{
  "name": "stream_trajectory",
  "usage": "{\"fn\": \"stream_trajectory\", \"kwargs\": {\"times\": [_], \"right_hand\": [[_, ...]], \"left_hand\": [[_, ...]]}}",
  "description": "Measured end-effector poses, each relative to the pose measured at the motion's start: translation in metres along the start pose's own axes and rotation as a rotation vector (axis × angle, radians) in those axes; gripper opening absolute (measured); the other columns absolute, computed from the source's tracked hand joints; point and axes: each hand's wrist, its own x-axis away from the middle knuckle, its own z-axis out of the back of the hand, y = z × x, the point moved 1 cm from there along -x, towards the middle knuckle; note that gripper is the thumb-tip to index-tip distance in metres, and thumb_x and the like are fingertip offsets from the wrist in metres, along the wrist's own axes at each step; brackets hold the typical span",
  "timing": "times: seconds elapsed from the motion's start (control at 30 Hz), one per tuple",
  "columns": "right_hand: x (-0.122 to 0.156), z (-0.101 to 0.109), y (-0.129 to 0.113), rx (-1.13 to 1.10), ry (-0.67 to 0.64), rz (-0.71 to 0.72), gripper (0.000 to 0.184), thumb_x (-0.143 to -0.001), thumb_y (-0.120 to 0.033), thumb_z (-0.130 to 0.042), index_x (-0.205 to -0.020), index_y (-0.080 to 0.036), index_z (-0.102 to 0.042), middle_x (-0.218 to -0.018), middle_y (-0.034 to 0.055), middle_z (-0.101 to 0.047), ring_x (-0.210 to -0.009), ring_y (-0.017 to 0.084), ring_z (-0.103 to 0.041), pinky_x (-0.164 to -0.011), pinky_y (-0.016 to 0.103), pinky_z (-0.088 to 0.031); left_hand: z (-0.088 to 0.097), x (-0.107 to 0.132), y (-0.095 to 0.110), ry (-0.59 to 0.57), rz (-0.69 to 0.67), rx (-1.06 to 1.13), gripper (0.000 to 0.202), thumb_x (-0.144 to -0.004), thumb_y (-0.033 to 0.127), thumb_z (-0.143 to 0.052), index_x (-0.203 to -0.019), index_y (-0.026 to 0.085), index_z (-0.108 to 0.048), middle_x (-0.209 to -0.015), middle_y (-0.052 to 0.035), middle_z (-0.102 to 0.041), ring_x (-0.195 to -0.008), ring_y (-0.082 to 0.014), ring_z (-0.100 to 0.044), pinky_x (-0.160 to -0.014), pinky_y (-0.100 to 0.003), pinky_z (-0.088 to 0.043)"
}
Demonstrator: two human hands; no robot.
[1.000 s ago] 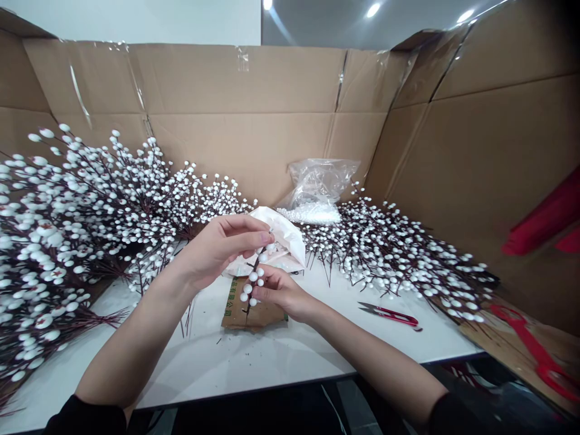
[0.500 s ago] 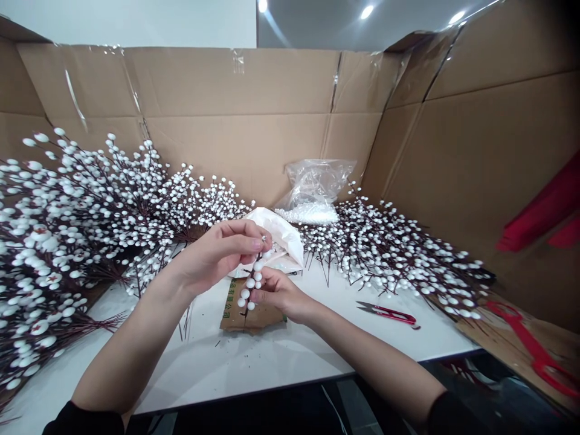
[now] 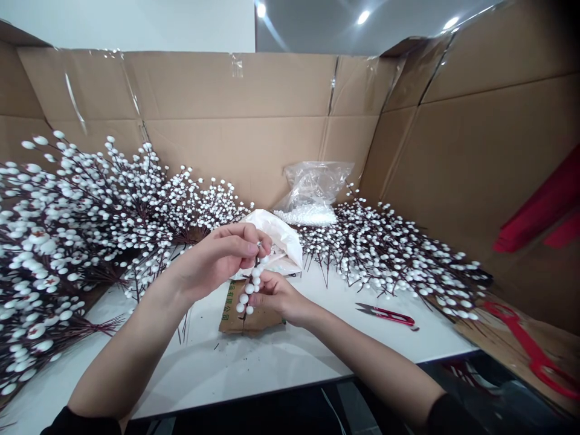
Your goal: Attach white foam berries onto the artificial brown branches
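Observation:
A short dark stem lined with white berries [image 3: 244,298] stands nearly upright between my two hands, over the middle of the table. My right hand [image 3: 276,297] is closed on the stem from the right, thumb against the berries. At its top end, my left hand [image 3: 233,246] pinches with thumb and forefinger; a tiny pale bit shows at those fingertips, too small to name. Below the stem lies a piece of brown cardboard [image 3: 254,323] with green printing. Just behind the hands sits an open white bag [image 3: 285,235], partly covered by my left hand.
Berry branches [image 3: 113,193] are heaped along the left, with another pile [image 3: 389,248] at the right. A clear plastic bag [image 3: 317,187] of white beads stands at the back. Red thread snips [image 3: 387,313] lie right of my hands. Cardboard walls [image 3: 235,139] enclose the white table [image 3: 217,380].
The fingertips of my left hand have dipped slightly at the stem's top. My right hand keeps its hold, and the whole view has shifted a little.

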Motion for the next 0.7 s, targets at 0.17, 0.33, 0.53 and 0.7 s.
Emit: {"fn": "stream_trajectory", "kwargs": {"times": [0.17,0.33,0.53,0.7], "right_hand": [[-0.0001,0.0004,0.001,-0.016,0.007,-0.017,0.022,-0.075,-0.028,-0.072,-0.083,-0.015,-0.056,-0.076,0.0017,-0.069,-0.071,0.013,-0.066,-0.068,0.026,-0.05],[0.0001,0.0006,0.001,-0.015,0.008,-0.017,0.019,-0.075,-0.026,-0.071,-0.083,-0.016,-0.057,-0.076,0.0013,-0.069,-0.071,0.013,-0.066,-0.068,0.025,-0.049],[-0.0003,-0.0001,-0.0008,0.0,-0.002,-0.002,0.019,-0.076,-0.027,-0.071,-0.082,-0.015,-0.058,-0.075,0.0016,-0.068,-0.071,0.013,-0.065,-0.069,0.026,-0.049],[-0.0009,-0.0009,-0.0021,0.03,-0.015,0.017,0.018,-0.077,-0.028,-0.07,-0.08,-0.014,-0.06,-0.075,0.0022,-0.067,-0.07,0.013,-0.064,-0.07,0.028,-0.049]], "left_hand": [[0.0002,-0.0004,-0.0004,-0.007,-0.002,0.009,0.012,-0.063,0.016,-0.065,-0.053,0.015,-0.058,-0.072,-0.0036,-0.055,-0.079,-0.0137,-0.048,-0.068,-0.022,-0.038],[0.0,-0.0008,-0.0004,0.011,0.009,0.007,0.013,-0.062,0.017,-0.066,-0.052,0.015,-0.058,-0.073,-0.0039,-0.055,-0.078,-0.0137,-0.048,-0.066,-0.023,-0.037],[-0.0012,-0.0019,-0.0005,0.012,0.009,-0.002,0.015,-0.062,0.018,-0.067,-0.05,0.015,-0.057,-0.074,-0.004,-0.054,-0.078,-0.0143,-0.048,-0.067,-0.023,-0.038],[-0.002,-0.0015,-0.0009,0.0,0.028,-0.001,0.016,-0.063,0.018,-0.067,-0.05,0.015,-0.057,-0.073,-0.0031,-0.053,-0.074,-0.0133,-0.048,-0.066,-0.023,-0.038]]}}
